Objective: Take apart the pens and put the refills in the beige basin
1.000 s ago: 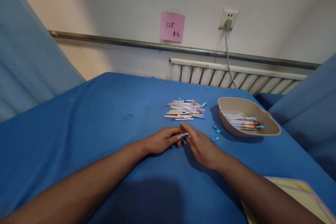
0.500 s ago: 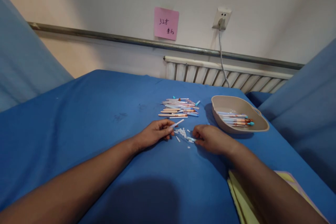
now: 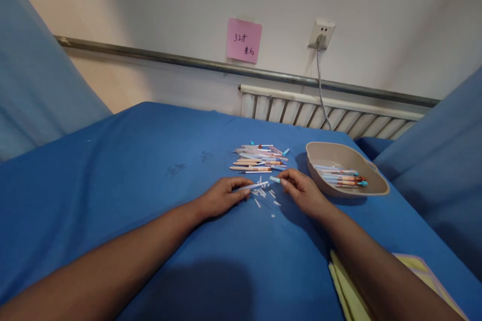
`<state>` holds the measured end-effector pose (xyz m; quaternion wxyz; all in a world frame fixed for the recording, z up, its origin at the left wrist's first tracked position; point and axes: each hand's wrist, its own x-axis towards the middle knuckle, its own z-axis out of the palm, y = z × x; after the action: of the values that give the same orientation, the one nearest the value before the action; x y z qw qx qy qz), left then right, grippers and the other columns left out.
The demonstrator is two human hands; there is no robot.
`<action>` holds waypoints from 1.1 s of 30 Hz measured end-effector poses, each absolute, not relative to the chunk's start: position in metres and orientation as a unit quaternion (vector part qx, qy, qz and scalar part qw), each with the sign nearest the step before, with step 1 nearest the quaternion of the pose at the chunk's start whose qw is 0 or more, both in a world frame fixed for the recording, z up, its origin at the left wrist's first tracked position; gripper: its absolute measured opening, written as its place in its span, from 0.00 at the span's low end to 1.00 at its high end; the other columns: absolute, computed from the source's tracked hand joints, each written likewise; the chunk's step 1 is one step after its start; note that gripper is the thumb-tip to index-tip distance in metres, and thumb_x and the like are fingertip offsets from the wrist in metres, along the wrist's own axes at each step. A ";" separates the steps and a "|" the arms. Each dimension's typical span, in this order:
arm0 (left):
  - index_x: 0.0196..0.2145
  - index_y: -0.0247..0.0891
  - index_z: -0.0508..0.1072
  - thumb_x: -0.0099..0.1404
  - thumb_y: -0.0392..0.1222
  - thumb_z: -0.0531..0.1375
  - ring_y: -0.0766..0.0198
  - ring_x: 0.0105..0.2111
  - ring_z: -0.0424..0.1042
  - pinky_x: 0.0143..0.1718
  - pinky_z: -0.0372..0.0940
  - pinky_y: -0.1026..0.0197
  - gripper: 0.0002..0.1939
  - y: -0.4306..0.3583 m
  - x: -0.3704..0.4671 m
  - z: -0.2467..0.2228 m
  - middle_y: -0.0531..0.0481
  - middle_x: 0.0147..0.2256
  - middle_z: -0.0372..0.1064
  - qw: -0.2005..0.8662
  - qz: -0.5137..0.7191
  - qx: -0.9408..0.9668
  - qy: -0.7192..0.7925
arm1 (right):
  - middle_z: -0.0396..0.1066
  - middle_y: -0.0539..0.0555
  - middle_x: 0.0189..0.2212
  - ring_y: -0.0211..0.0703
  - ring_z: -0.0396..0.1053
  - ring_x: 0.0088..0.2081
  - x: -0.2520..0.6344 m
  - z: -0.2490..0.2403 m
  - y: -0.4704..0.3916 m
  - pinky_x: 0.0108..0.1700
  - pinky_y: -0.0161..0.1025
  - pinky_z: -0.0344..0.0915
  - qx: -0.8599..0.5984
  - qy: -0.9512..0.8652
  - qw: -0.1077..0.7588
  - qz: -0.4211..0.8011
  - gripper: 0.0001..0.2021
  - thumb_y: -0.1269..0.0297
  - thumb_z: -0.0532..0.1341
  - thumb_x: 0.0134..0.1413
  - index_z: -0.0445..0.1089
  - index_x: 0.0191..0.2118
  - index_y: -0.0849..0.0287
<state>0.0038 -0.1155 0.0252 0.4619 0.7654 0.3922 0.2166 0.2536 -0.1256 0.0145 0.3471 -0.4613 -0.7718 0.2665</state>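
My left hand (image 3: 222, 195) is closed on a slim pale pen (image 3: 258, 185), its white end pointing right. Opposite it, my right hand (image 3: 303, 193) pinches a small pale-teal piece (image 3: 275, 179) that looks like a pen cap. A short gap separates the cap from the pen's tip. Below and between my hands, several small white pieces (image 3: 262, 192) are scattered on the blue sheet (image 3: 211, 256). Just beyond them lies a pile of pens and pen parts (image 3: 259, 157), mostly lined up crosswise.
A beige basin (image 3: 331, 148) holding several pens (image 3: 341, 177) stands right of the pile. Under my right forearm lies a yellow cloth (image 3: 344, 281). Blue curtains (image 3: 33, 70) hang at both sides; a radiator (image 3: 293, 106) and rail (image 3: 181, 64) run along the wall.
My right hand has lifted the teal piece off the sheet, bringing it level with the pen's tip. The pen in my left hand now lies flatter. The view has shifted slightly.
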 end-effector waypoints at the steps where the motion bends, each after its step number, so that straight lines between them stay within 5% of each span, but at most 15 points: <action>1: 0.45 0.37 0.71 0.64 0.46 0.54 0.65 0.34 0.67 0.39 0.61 0.63 0.15 -0.116 0.004 0.025 0.52 0.34 0.70 0.459 0.215 0.770 0.388 | 0.66 0.51 0.30 0.39 0.64 0.31 0.254 0.015 -0.126 0.34 0.36 0.62 -0.459 -0.777 0.348 0.257 0.07 0.66 0.53 0.57 0.67 0.38 0.58; 17: 0.48 0.41 0.72 0.65 0.45 0.53 0.62 0.45 0.69 0.50 0.59 0.62 0.15 -0.124 0.007 0.024 0.51 0.46 0.72 0.420 0.221 0.808 0.350 | 0.68 0.55 0.35 0.42 0.67 0.39 0.235 0.017 -0.140 0.42 0.40 0.64 -0.387 -0.838 0.327 0.203 0.08 0.69 0.54 0.59 0.67 0.41 0.56; 29: 0.47 0.36 0.70 0.66 0.48 0.52 0.70 0.26 0.64 0.30 0.60 0.68 0.17 -0.132 0.009 0.027 0.54 0.28 0.68 0.491 0.188 0.774 0.352 | 0.65 0.56 0.36 0.42 0.66 0.38 0.225 0.021 -0.152 0.40 0.39 0.65 -0.356 -0.865 0.302 0.185 0.06 0.70 0.52 0.60 0.62 0.42 0.57; 33: 0.47 0.37 0.70 0.67 0.48 0.50 0.69 0.28 0.65 0.32 0.61 0.68 0.17 -0.136 0.011 0.028 0.52 0.30 0.69 0.466 0.184 0.801 0.327 | 0.68 0.56 0.35 0.43 0.67 0.37 0.226 0.022 -0.153 0.39 0.38 0.64 -0.374 -0.877 0.255 0.158 0.06 0.66 0.53 0.61 0.64 0.42 0.58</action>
<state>0.0109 -0.1357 0.0281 0.4662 0.8010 0.3273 0.1840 0.2255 -0.1530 0.0215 0.2554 -0.3741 -0.8774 0.1583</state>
